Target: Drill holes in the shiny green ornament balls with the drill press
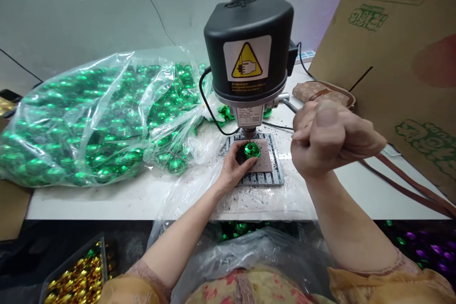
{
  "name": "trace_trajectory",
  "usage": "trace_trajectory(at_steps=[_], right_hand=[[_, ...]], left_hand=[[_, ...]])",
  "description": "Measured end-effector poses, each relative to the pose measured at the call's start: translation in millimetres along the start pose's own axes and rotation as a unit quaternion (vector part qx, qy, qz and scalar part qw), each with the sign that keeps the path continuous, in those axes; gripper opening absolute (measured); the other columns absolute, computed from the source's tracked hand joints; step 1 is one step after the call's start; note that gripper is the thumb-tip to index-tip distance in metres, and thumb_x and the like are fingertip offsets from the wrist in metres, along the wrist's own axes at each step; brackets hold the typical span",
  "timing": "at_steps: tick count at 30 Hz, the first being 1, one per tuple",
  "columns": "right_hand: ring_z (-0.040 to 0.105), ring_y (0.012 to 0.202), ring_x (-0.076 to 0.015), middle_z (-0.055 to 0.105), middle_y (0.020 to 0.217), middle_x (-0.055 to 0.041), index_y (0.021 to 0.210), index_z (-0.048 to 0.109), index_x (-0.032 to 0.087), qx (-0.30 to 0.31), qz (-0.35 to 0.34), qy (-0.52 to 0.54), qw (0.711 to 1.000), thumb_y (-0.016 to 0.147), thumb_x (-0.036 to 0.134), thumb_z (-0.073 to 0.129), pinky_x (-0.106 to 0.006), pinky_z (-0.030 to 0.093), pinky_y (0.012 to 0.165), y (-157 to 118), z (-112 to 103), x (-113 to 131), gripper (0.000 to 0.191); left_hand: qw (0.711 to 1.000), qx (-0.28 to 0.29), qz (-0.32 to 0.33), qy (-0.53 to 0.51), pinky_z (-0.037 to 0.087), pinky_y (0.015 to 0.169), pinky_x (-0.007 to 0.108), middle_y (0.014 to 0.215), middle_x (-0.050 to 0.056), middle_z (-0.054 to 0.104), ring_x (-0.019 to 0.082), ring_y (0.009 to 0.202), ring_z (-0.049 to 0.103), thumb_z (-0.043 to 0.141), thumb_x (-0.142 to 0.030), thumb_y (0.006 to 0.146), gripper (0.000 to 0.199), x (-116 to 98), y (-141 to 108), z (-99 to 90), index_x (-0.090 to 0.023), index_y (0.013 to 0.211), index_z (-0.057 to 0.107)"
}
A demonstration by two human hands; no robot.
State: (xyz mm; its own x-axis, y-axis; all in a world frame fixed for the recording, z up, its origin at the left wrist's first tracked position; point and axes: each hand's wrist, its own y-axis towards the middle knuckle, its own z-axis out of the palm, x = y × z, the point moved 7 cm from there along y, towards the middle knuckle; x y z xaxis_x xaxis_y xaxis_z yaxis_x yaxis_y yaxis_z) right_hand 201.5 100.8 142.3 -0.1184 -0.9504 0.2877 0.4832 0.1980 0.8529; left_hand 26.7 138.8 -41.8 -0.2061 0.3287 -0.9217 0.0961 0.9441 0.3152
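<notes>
A shiny green ball rests on a brownish pad over the slotted metal base of a black drill press. My left hand grips the ball from its left side, thumb in front and fingers behind, under the chuck. Raised at the right, my right hand is closed round the end of the press's lever; the fist hides the lever's grip.
A large clear bag of green balls fills the table's left side. Behind my right hand are a small patterned bag and a cardboard box. Gold balls lie in a container lower left; purple balls are lower right.
</notes>
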Motion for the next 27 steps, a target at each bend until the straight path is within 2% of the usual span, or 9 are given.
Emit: trace_trajectory(at_steps=[9, 15, 19, 21, 25, 27], right_hand=[[0.027, 0.036, -0.0028, 0.034, 0.041, 0.0071, 0.048, 0.025, 0.017, -0.008, -0.057, 0.005, 0.998, 0.086, 0.020, 0.057, -0.026, 0.025, 0.037, -8.2, -5.7, -3.8, 0.050], [0.030, 0.035, -0.0033, 0.034, 0.041, 0.0073, 0.049, 0.027, 0.017, 0.013, -0.085, 0.010, 0.996, 0.086, 0.017, 0.055, -0.026, 0.025, 0.037, -18.1, -12.4, -9.9, 0.047], [0.029, 0.033, -0.0035, 0.033, 0.040, 0.0078, 0.049, 0.023, 0.016, 0.015, -0.092, 0.011, 0.996, 0.084, 0.015, 0.057, -0.025, 0.024, 0.036, -20.5, -13.4, -6.0, 0.048], [0.030, 0.034, -0.0029, 0.036, 0.042, 0.0077, 0.049, 0.027, 0.017, 0.007, -0.064, 0.001, 0.998, 0.085, 0.014, 0.057, -0.025, 0.026, 0.037, -11.4, -8.2, -0.7, 0.047], [0.035, 0.039, -0.0046, 0.040, 0.044, 0.0067, 0.050, 0.045, 0.020, -0.005, 0.083, -0.046, 0.995, 0.088, 0.019, 0.058, -0.027, 0.030, 0.044, 20.7, 10.5, -0.1, 0.040], [0.035, 0.041, -0.0044, 0.041, 0.043, 0.0059, 0.049, 0.045, 0.020, 0.009, 0.098, -0.059, 0.993, 0.088, 0.016, 0.056, -0.027, 0.029, 0.046, 34.7, 20.4, 1.3, 0.041]], left_hand=[[1.000, -0.002, 0.001, 0.012, 0.052, 0.097, 0.038, 0.117, 0.008, 0.066, 0.023, 0.109, 0.064, 0.076, -0.045, 0.084, 0.048, 0.1, -0.9, 0.1, -0.022, 0.122, 0.058], [1.000, -0.008, 0.001, 0.019, 0.052, 0.099, 0.039, 0.119, 0.008, 0.066, 0.024, 0.111, 0.064, 0.077, -0.045, 0.083, 0.049, 2.3, -0.9, -0.4, -0.022, 0.122, 0.058], [1.000, -0.010, 0.006, 0.021, 0.052, 0.100, 0.039, 0.121, 0.009, 0.065, 0.024, 0.113, 0.064, 0.077, -0.044, 0.083, 0.050, 3.7, -2.0, -1.1, -0.022, 0.123, 0.058], [1.000, -0.011, 0.005, 0.019, 0.052, 0.099, 0.039, 0.120, 0.008, 0.065, 0.024, 0.112, 0.064, 0.078, -0.044, 0.083, 0.049, 4.1, -1.7, -0.7, -0.022, 0.122, 0.058], [0.999, -0.022, -0.017, 0.017, 0.053, 0.097, 0.039, 0.117, 0.008, 0.066, 0.023, 0.109, 0.065, 0.078, -0.040, 0.082, 0.047, 2.3, 0.3, 0.9, -0.021, 0.121, 0.058], [0.998, -0.048, -0.020, 0.034, 0.053, 0.096, 0.039, 0.115, 0.008, 0.067, 0.023, 0.108, 0.065, 0.078, -0.037, 0.082, 0.044, -4.3, -2.5, -2.2, -0.021, 0.118, 0.059]])
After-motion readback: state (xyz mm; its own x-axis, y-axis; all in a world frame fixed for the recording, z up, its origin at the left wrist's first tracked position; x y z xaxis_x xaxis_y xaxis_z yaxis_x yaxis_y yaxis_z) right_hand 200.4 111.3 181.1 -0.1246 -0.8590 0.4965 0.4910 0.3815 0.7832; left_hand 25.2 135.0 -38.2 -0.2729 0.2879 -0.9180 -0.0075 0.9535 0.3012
